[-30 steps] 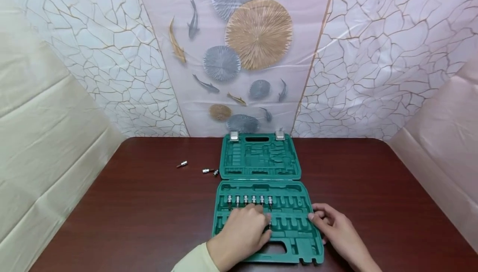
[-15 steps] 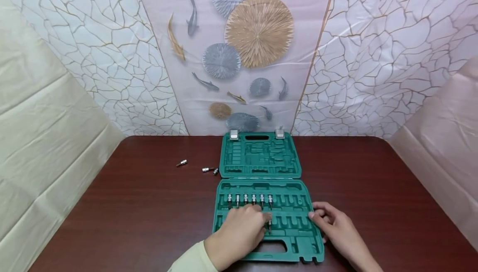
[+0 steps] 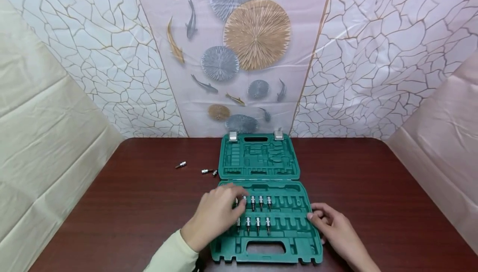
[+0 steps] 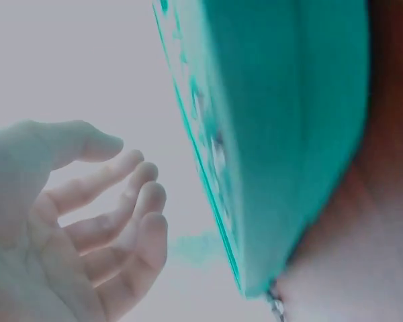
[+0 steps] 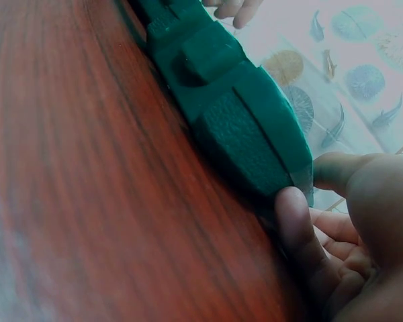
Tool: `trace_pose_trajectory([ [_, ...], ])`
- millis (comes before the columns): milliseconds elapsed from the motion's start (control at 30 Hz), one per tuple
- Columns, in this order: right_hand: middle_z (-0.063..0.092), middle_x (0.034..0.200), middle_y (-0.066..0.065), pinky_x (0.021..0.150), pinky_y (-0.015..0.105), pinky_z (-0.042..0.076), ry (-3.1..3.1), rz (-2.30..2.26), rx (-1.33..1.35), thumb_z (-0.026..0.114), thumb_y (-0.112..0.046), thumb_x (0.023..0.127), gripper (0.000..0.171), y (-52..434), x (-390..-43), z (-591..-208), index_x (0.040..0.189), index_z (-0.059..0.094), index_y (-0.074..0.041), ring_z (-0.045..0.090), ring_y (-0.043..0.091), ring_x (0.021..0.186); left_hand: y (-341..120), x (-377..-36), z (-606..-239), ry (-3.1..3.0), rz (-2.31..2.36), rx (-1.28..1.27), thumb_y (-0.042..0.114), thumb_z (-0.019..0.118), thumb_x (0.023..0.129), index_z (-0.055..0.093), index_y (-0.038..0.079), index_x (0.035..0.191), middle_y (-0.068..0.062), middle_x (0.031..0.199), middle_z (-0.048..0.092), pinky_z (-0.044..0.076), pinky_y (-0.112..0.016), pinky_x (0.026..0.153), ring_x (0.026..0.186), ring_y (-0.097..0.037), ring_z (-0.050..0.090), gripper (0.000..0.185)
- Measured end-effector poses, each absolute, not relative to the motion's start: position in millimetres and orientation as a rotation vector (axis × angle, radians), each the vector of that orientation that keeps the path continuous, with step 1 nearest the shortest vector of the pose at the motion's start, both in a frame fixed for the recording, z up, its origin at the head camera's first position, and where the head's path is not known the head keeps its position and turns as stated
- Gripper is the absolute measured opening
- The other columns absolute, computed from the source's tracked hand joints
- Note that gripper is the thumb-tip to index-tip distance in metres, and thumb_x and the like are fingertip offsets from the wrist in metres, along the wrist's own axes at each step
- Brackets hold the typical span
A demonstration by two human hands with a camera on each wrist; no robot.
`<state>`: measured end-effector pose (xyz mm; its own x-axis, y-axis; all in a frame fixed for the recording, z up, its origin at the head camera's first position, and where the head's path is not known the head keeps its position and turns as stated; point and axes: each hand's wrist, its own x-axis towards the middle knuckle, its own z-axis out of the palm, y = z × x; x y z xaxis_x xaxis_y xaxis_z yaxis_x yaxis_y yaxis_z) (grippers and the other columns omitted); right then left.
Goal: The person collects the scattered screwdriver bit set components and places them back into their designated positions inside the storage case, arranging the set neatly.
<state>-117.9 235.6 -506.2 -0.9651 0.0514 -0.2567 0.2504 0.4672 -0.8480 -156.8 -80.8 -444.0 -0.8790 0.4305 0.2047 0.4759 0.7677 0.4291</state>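
Right hand (image 3: pixel 337 230) just braces the green case (image 3: pixel 266 250) at its right edge, fingers against the side so it won't slide. Left hand (image 3: pixel 214 214) is loose w/ nothing gripped, fingers over the upper row of bits (image 3: pixel 260 201), prob feeling for one.

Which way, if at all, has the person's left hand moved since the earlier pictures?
Yes. The left hand has moved away from the green plastic tool case's handle cutout, up-left to the upper row of bits.

Dark wooden table (image 3: pixel 373 189), crackle-patterned wall (image 3: pixel 392 56)
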Motion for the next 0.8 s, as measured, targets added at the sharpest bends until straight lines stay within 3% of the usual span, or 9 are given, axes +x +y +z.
trace_pose_trajectory([
  [233, 0.069, 0.108, 0.006, 0.061, 0.037, 0.056, 2.526, -1.506, 0.271, 0.070, -0.042, 0.102, 0.059, 236, -116, -507, 0.145, 0.058, -0.002, 0.065, 0.020, 0.078, -104, -179, -448, -2.801, -0.830, -0.477, 0.018, 0.076, 0.098, 0.080, 0.015, 0.116, -0.003, 0.105, 0.074, 0.044, -0.026, 0.048, 0.079, -0.016, 0.070, 0.018],
  [433, 0.069, 0.108, 0.005, 0.061, 0.036, 0.056, 2.532, -1.512, 0.264, 0.069, -0.043, 0.102, 0.060, 236, -116, -507, 0.144, 0.058, -0.002, 0.064, 0.019, 0.077, -122, -200, -458, -2.779, -0.918, -0.318, 0.009, 0.077, 0.096, 0.076, 0.010, 0.121, -0.008, 0.108, 0.070, 0.056, -0.034, 0.063, 0.088, -0.020, 0.069, 0.025],
  [600, 0.069, 0.108, 0.007, 0.061, 0.036, 0.057, 2.527, -1.524, 0.269, 0.070, -0.041, 0.102, 0.058, 236, -115, -505, 0.143, 0.059, -0.002, 0.064, 0.019, 0.079, -132, -216, -466, -2.835, -0.909, -0.262, 0.000, 0.076, 0.094, 0.074, 0.009, 0.120, -0.009, 0.108, 0.070, 0.058, -0.040, 0.075, 0.092, -0.023, 0.067, 0.028],
  [800, 0.069, 0.109, 0.006, 0.061, 0.037, 0.057, 2.524, -1.544, 0.259, 0.071, -0.040, 0.102, 0.058, 235, -115, -506, 0.144, 0.059, -0.002, 0.065, 0.018, 0.082, -133, -231, -470, -2.936, -0.851, -0.234, 0.004, 0.078, 0.094, 0.074, 0.008, 0.122, -0.011, 0.110, 0.072, 0.058, -0.041, 0.072, 0.087, -0.023, 0.067, 0.028],
])
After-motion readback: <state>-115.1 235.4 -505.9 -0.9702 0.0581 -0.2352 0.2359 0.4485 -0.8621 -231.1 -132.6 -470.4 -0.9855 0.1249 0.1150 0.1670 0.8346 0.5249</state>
